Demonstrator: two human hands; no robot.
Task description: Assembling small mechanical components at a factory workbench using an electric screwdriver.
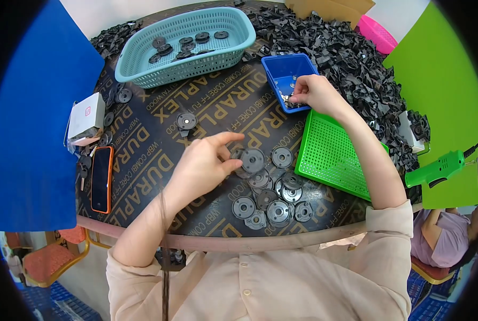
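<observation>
My left hand (204,163) is over the table's middle. Its thumb meets the rim of a round black disc (253,160), blurred by motion, and its index finger sticks out above. Right of and below that disc lies a loose pile of similar black discs (278,211), some with shiny metal rings. My right hand (315,93) reaches into a small blue bin (271,72), thumb and fingertips pinched together over small silvery parts (286,98). What sits in that pinch is too small to make out. A single black disc with a tab (186,121) lies farther left.
A teal basket (191,68) holding several discs stands at the back. Black parts (351,69) heap up at the far right. Under my right forearm lies a green perforated tray (330,152). A green power screwdriver (437,168) is at the right, an orange-edged phone (101,179) at the left.
</observation>
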